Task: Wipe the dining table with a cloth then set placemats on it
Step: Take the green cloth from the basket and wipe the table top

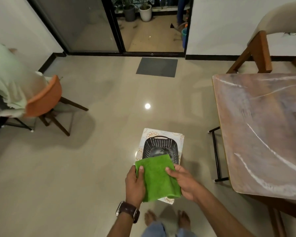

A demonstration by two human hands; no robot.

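Green cloth [158,177], pinched by left hand [135,183] and right hand [183,181], half-hides the basket [159,147].

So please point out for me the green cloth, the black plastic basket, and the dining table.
green microfibre cloth [158,178]: head view, middle of the folded cloth.
black slotted plastic basket [158,143]: head view, far slotted wall under the handle.
brown wooden dining table [263,134]: head view, bare glossy top.

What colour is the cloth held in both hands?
The folded microfibre cloth is bright green, seen in the head view.
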